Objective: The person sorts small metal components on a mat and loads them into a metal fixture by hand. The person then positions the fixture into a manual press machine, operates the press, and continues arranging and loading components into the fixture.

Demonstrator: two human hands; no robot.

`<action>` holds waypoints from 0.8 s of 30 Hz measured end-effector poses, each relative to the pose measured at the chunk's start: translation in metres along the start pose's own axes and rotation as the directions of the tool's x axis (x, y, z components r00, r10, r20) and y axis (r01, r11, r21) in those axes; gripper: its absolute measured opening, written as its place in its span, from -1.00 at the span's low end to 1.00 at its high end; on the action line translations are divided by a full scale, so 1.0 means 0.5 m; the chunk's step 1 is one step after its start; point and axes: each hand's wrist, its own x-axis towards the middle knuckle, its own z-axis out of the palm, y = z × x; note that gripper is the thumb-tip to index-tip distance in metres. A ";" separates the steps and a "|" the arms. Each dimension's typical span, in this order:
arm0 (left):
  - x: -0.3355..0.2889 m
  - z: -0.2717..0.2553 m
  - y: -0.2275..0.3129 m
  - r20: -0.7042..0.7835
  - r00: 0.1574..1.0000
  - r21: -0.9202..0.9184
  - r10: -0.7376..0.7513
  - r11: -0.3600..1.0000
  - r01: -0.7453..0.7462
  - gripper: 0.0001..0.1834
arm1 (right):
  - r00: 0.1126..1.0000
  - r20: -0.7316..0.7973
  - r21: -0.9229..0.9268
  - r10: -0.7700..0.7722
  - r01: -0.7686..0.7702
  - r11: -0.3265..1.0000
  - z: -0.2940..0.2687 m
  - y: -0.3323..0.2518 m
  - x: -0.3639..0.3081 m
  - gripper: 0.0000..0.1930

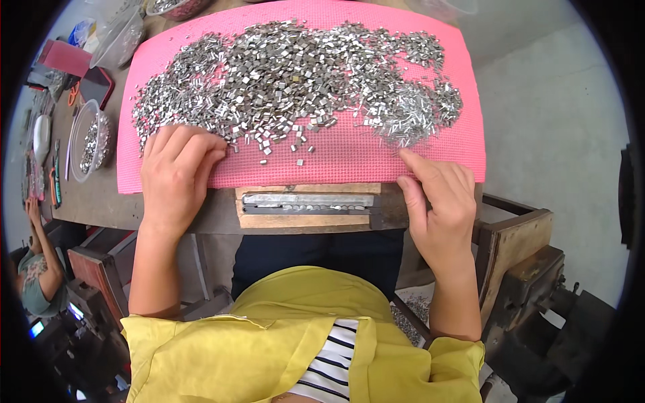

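Observation:
A large heap of small silvery metal pieces (282, 74) spreads over a pink textured foam mat (336, 158). Blocky bits make up most of it, while thin pins (406, 111) cluster at its right end. At the heap's near left edge, my left hand (176, 164) has its fingers curled with thumb and forefinger together; anything between them is hidden. My right hand (440, 201) hovers by the mat's near right edge, thumb and forefinger apart, close to the pins. Between my hands, a grooved metal bar (309, 200) on a wooden block (302, 220) carries a row of small shiny pieces.
On the left stand a clear tub of metal pieces (94, 144), orange-handled scissors (74, 93) and a utility knife (56, 181). More plastic containers (119, 37) sit at the back left. Dark machinery (531, 295) flanks my right. Another person's arm (44, 252) shows far left.

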 end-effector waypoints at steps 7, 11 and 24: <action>-0.016 0.002 0.044 0.029 0.999 -0.028 0.042 0.999 -0.042 -0.86 | 0.998 -0.025 -0.043 -0.061 0.060 0.997 0.012 0.036 0.017 -0.77; -0.022 0.011 0.038 0.009 0.997 -0.102 0.072 0.992 -0.070 -0.84 | 0.996 0.007 -0.031 -0.092 0.092 0.995 0.023 0.038 0.033 -0.81; 0.012 -0.005 0.063 0.095 0.995 -0.170 0.002 0.985 0.015 -0.86 | 0.988 0.074 -0.291 -0.138 0.154 0.944 0.056 0.008 0.076 -0.90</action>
